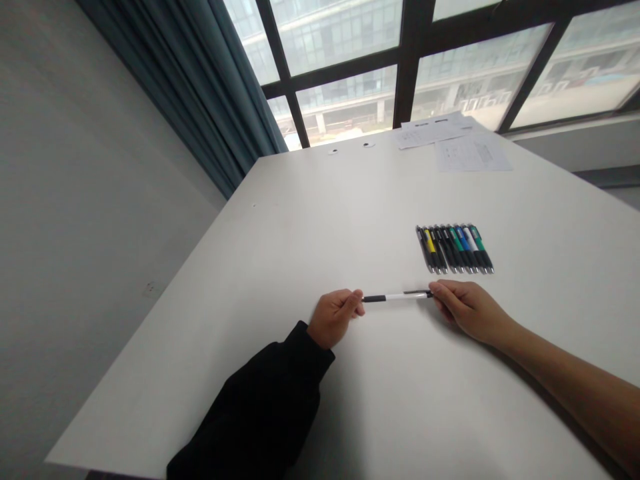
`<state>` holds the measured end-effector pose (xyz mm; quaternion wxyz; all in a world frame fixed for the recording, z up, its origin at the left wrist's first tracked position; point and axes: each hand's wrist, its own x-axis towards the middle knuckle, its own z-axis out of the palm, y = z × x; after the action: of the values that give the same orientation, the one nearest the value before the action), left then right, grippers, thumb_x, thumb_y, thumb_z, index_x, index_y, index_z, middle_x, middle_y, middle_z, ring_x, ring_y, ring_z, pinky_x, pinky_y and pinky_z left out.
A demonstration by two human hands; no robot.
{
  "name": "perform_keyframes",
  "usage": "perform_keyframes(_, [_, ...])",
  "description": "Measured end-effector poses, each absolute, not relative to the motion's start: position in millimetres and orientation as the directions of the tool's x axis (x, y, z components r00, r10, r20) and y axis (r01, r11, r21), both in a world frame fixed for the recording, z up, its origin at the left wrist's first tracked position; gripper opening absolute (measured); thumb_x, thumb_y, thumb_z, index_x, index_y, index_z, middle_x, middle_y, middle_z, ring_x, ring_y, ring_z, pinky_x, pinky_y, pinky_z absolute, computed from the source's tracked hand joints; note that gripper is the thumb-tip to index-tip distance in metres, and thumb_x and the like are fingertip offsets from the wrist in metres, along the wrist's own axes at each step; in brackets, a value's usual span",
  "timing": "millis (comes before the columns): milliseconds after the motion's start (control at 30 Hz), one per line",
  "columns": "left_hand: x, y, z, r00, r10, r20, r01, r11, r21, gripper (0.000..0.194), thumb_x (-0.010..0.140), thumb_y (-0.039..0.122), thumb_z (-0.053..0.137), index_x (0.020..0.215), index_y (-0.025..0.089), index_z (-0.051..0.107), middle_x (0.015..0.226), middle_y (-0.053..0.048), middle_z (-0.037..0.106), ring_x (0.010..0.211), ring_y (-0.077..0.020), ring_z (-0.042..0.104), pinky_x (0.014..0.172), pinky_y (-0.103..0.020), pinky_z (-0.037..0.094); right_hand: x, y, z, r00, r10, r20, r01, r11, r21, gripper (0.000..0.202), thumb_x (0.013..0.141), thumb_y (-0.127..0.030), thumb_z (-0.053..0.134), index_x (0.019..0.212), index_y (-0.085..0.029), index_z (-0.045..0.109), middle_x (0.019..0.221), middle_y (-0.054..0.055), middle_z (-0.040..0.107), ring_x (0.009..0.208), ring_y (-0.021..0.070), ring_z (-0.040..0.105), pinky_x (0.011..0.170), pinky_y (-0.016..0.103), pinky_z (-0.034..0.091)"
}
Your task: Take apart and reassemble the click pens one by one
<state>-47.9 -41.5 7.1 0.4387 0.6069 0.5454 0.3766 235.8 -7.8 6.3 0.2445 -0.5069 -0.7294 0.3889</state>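
A white pen with a black grip and a dark clip is stretched level between my two hands, above the white table. My left hand, in a black sleeve, pinches its tip end beside the black grip. At the clip end, the fingers of my right hand are closed on the pen, hiding that end. Just beyond my right hand lies a row of several pens, side by side, with black grips and barrels in black, yellow, green, blue and white.
Printed paper sheets lie on the far right of the table. Two small holes with light rims, one a grommet, sit near the far edge. A window stands behind, with a blue curtain and a grey wall to the left.
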Motion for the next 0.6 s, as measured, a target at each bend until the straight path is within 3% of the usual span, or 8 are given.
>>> perform_keyframes(267, [-49.5, -39.0, 1.7, 0.06, 0.997, -0.042, 0.237, 0.027, 0.971, 0.06, 0.09, 0.067, 0.054, 0.07, 0.013, 0.072, 0.057, -0.002, 0.059, 0.053, -0.0115, 0.049, 0.056, -0.026, 0.038, 234.2, -12.2, 10.8, -0.434, 0.899, -0.055, 0.516, 0.198, -0.833, 0.055, 0.098, -0.054, 0.041, 0.055, -0.022, 0.049, 0.045, -0.002, 0.05, 0.044, 0.0128, 0.043, 0.049, 0.027, 0.036])
perform_keyframes(367, [-45.5, -36.9, 1.8, -0.005, 0.998, -0.055, -0.036, 0.055, 0.998, 0.055, 0.086, 0.066, 0.061, 0.083, 0.012, 0.075, 0.064, -0.004, 0.065, 0.058, -0.0121, 0.053, 0.058, -0.026, 0.042, 225.5, -19.4, 16.0, -0.541, 0.838, -0.073, 0.464, 0.225, -0.857, 0.05, 0.097, -0.052, 0.045, 0.059, -0.021, 0.054, 0.049, -0.002, 0.054, 0.046, 0.0121, 0.043, 0.049, 0.026, 0.035])
perform_keyframes(467, [-37.7, -37.6, 4.9, 0.006, 0.998, -0.057, -0.364, 0.055, 0.93, 0.05, 0.076, 0.062, 0.076, 0.089, 0.014, 0.074, 0.085, -0.008, 0.073, 0.067, -0.0123, 0.06, 0.067, -0.027, 0.048, 212.2, -29.2, 20.7, -0.608, 0.786, -0.108, 0.413, 0.198, -0.889, 0.05, 0.099, -0.051, 0.043, 0.062, -0.02, 0.056, 0.051, -0.001, 0.055, 0.045, 0.0114, 0.044, 0.049, 0.025, 0.036])
perform_keyframes(600, [-27.9, -42.3, 7.5, 0.132, 0.988, -0.085, -0.494, 0.139, 0.858, 0.043, 0.065, 0.046, 0.09, 0.088, 0.015, 0.071, 0.092, -0.008, 0.074, 0.073, -0.0128, 0.064, 0.073, -0.029, 0.052, 197.3, -41.7, 22.7, -0.672, 0.726, -0.144, 0.31, 0.1, -0.945, 0.054, 0.102, -0.053, 0.038, 0.064, -0.019, 0.057, 0.051, -0.001, 0.057, 0.045, 0.0109, 0.046, 0.051, 0.025, 0.038])
